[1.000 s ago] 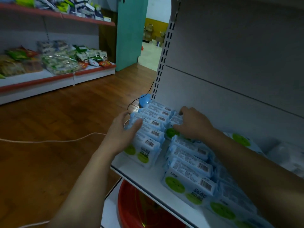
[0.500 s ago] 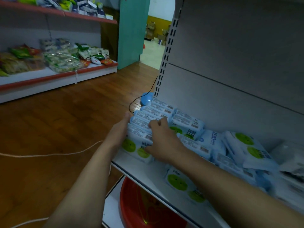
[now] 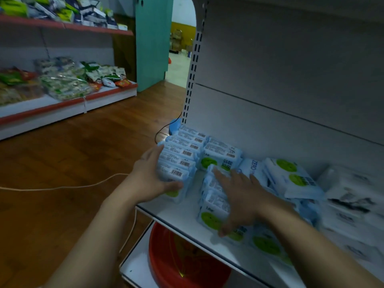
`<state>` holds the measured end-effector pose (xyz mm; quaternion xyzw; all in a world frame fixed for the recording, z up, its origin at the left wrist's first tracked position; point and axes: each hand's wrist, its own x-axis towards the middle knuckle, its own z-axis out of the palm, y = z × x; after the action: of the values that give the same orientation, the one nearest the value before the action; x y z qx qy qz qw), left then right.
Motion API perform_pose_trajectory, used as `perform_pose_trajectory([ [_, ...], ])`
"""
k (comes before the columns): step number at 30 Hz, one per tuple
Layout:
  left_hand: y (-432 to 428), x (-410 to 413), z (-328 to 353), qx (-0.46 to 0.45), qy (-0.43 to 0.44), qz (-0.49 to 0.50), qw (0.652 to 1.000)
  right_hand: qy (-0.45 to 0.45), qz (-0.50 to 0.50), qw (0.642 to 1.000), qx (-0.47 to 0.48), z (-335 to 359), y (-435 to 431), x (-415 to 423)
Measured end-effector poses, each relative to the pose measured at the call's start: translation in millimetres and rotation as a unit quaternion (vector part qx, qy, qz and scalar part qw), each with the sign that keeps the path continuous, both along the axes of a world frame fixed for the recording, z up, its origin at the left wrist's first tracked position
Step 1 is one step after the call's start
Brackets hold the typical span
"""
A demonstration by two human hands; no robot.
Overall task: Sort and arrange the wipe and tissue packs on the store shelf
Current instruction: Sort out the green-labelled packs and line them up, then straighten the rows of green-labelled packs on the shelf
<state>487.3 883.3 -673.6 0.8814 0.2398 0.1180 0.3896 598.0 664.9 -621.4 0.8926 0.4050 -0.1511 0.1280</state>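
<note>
Right hand [image 3: 239, 199] moved right onto glossy rectangular packs [image 3: 213, 201].

At the left end of the white shelf [image 3: 187, 217], a row of wipe packs [image 3: 182, 156] is stood on edge from near the front edge to the back panel [image 3: 270, 125]. A second row [image 3: 214, 196] is set beside it. Rightward, loose packs [image 3: 291, 177] are heaped, then white tissue packs [image 3: 353, 196].
</note>
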Motion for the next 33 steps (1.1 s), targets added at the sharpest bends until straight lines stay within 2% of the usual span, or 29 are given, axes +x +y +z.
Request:
perform_pose_trajectory([
  [4,-2.8,0.4,-3.7,-0.012,-0.006,0.017,1.0,-0.018,0.009,0.998,0.067,-11.7,8.0,11.3],
  [8,3.7,0.6,-5.3,-0.007,0.025,0.007,1.0,-0.002,0.015,0.992,0.126,-15.7,20.0,14.7],
  [15,10.5,5.8,-9.1,0.006,0.012,0.008,1.0,0.024,-0.001,0.979,0.2,-19.4,37.1,27.1],
  [17,13.7,4.8,-9.9,0.01,0.01,0.002,1.0,0.037,0.005,0.98,0.198,-19.9,32.7,29.6],
  [20,15.5,2.5,-9.4,-0.001,0.011,-0.006,1.0,-0.004,0.016,0.987,0.162,-12.9,19.2,25.2],
  [24,19.4,-1.4,-8.4,-0.088,-0.039,-0.001,0.995,-0.015,-0.066,0.972,0.224,-0.7,-8.0,4.2],
  [27,20.7,-0.9,-6.8,-0.212,-0.113,0.047,0.97,0.001,-0.095,0.972,0.216,-7.2,-13.9,-15.1],
  [31,16.0,4.7,-6.0,-0.292,-0.165,0.098,0.937,0.008,-0.14,0.967,0.215,-21.9,-2.1,-22.6],
  [33,15.4,5.5,-5.2,-0.333,-0.158,0.097,0.925,0.033,-0.162,0.959,0.231,-31.4,4.6,-24.9],
])
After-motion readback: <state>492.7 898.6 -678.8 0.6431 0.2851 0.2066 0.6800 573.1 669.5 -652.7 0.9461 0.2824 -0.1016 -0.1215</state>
